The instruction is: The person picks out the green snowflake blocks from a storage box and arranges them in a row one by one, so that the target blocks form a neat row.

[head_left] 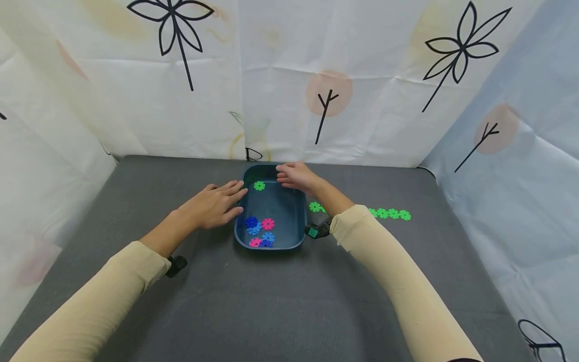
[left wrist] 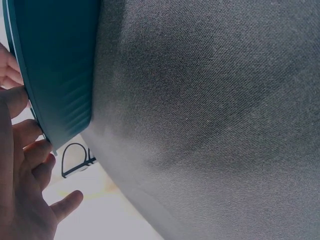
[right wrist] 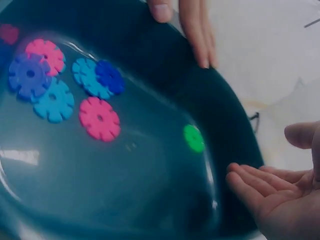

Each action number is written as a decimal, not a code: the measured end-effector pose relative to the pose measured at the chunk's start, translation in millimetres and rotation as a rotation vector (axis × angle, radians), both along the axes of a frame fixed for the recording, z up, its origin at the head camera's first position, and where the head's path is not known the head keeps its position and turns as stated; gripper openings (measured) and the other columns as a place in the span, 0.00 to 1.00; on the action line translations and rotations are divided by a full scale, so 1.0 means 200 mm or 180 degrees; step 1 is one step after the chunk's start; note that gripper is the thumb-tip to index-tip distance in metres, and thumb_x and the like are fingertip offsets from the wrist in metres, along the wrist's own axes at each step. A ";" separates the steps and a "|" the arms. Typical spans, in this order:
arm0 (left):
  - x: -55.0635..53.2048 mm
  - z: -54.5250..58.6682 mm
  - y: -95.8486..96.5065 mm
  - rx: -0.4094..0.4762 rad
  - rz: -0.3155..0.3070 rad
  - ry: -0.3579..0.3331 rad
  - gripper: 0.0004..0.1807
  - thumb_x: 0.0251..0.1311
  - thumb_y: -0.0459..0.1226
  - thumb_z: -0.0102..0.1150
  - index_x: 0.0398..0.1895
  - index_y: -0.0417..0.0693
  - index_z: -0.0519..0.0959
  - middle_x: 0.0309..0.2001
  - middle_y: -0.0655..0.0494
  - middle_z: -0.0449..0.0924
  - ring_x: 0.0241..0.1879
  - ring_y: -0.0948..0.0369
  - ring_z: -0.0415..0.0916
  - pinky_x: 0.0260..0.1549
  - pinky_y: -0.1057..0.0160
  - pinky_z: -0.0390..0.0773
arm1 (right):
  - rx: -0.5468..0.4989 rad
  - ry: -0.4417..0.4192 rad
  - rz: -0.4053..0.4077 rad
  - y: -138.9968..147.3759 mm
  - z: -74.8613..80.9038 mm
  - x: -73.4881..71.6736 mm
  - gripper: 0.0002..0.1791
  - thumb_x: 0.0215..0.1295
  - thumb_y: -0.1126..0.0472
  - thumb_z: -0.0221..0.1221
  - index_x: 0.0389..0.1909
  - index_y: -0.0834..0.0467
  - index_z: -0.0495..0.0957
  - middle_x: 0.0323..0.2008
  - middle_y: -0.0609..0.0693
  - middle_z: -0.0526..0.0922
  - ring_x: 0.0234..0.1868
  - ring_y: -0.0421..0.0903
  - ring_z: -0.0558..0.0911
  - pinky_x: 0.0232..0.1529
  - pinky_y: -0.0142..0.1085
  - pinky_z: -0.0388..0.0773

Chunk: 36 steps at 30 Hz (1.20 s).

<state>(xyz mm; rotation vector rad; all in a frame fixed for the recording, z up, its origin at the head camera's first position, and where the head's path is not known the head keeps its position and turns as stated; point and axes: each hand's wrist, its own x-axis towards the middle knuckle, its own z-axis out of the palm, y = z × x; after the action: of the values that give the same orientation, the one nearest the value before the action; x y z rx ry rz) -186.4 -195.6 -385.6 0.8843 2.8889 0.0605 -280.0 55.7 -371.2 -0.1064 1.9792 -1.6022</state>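
A dark teal plastic tub [head_left: 276, 206] stands before me, and inside it lie several notched plastic discs. A green disc [head_left: 259, 186] is alone toward the tub's far end. Pink discs [right wrist: 100, 119] and blue discs [right wrist: 54, 100] lie partly overlapped at the near end. My left hand [head_left: 221, 203] rests on the tub's left rim, its fingertips along the edge. Over the far right corner my right hand [head_left: 296, 177] hovers with relaxed fingers; nothing shows in its palm in the right wrist view.
On the grey table to the right of the tub runs a row of green discs [head_left: 393, 214], partly hidden by my right forearm. White patterned cloth [head_left: 280, 115] hangs behind the table's far edge and along both sides.
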 end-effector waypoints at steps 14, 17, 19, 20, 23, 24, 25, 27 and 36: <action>-0.01 0.00 0.00 0.0029 -0.0071 0.0043 0.34 0.74 0.49 0.49 0.75 0.38 0.61 0.75 0.39 0.56 0.74 0.44 0.54 0.63 0.35 0.63 | 0.0139 0.0051 0.0003 -0.17 -0.15 0.00 0.27 0.74 0.72 0.48 0.72 0.66 0.60 0.64 0.67 0.70 0.64 0.57 0.76 0.64 0.44 0.72; -0.01 0.00 0.00 0.0041 -0.0078 0.0065 0.34 0.73 0.49 0.50 0.74 0.38 0.62 0.75 0.39 0.56 0.74 0.44 0.55 0.63 0.35 0.63 | 0.0181 0.0141 0.0054 -0.20 -0.16 0.01 0.27 0.72 0.72 0.51 0.71 0.66 0.61 0.63 0.66 0.73 0.62 0.56 0.76 0.63 0.44 0.72; -0.01 0.00 0.00 0.0051 -0.0077 0.0058 0.34 0.73 0.49 0.50 0.74 0.38 0.62 0.75 0.39 0.56 0.74 0.44 0.55 0.63 0.35 0.63 | 0.0215 0.0180 0.0112 -0.22 -0.17 0.01 0.28 0.71 0.72 0.53 0.71 0.65 0.62 0.64 0.64 0.74 0.63 0.55 0.76 0.63 0.44 0.72; -0.02 0.00 0.00 0.0055 -0.0079 0.0055 0.34 0.73 0.49 0.50 0.74 0.38 0.62 0.75 0.39 0.56 0.74 0.44 0.55 0.63 0.35 0.63 | 0.0218 0.0187 0.0133 -0.22 -0.18 0.01 0.28 0.71 0.72 0.54 0.71 0.65 0.62 0.64 0.63 0.74 0.63 0.54 0.76 0.63 0.43 0.72; -0.02 0.01 0.00 0.0067 -0.0075 0.0031 0.34 0.74 0.48 0.50 0.75 0.38 0.61 0.75 0.39 0.56 0.74 0.43 0.55 0.62 0.34 0.63 | 0.0157 0.0165 0.0162 -0.23 -0.19 0.02 0.29 0.70 0.73 0.54 0.71 0.64 0.62 0.65 0.61 0.75 0.64 0.51 0.76 0.63 0.42 0.72; -0.02 0.01 0.00 0.0065 -0.0074 0.0027 0.34 0.74 0.48 0.49 0.75 0.38 0.61 0.75 0.38 0.56 0.74 0.43 0.55 0.62 0.34 0.63 | 0.0137 0.0154 0.0166 -0.24 -0.20 0.02 0.29 0.70 0.74 0.54 0.71 0.64 0.62 0.65 0.61 0.75 0.64 0.51 0.77 0.63 0.42 0.72; -0.02 0.00 0.00 0.0067 -0.0072 0.0020 0.34 0.74 0.48 0.49 0.75 0.38 0.61 0.75 0.38 0.56 0.74 0.43 0.55 0.62 0.33 0.62 | 0.0098 0.0130 0.0161 -0.24 -0.21 0.02 0.28 0.70 0.74 0.53 0.71 0.64 0.62 0.65 0.61 0.74 0.64 0.51 0.77 0.63 0.42 0.72; -0.02 0.00 0.00 0.0080 -0.0066 0.0004 0.34 0.74 0.48 0.50 0.75 0.38 0.61 0.75 0.38 0.55 0.74 0.43 0.54 0.63 0.33 0.62 | 0.0037 0.0104 0.0156 -0.25 -0.22 0.02 0.28 0.70 0.74 0.53 0.71 0.64 0.62 0.65 0.61 0.74 0.64 0.51 0.77 0.62 0.41 0.73; -0.02 -0.02 0.00 0.0086 -0.0096 0.0045 0.33 0.74 0.48 0.49 0.75 0.38 0.61 0.75 0.38 0.57 0.74 0.44 0.55 0.63 0.34 0.62 | -0.0164 -0.0033 0.0193 -0.28 -0.27 0.04 0.30 0.68 0.73 0.57 0.70 0.63 0.63 0.65 0.59 0.75 0.64 0.49 0.77 0.61 0.40 0.73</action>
<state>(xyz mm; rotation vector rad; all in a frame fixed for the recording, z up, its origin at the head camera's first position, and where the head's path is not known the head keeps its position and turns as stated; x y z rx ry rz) -191.0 -196.2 -388.8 0.9362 2.8936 0.0909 -272.7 -0.4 -424.6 -0.1762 1.9092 -1.6120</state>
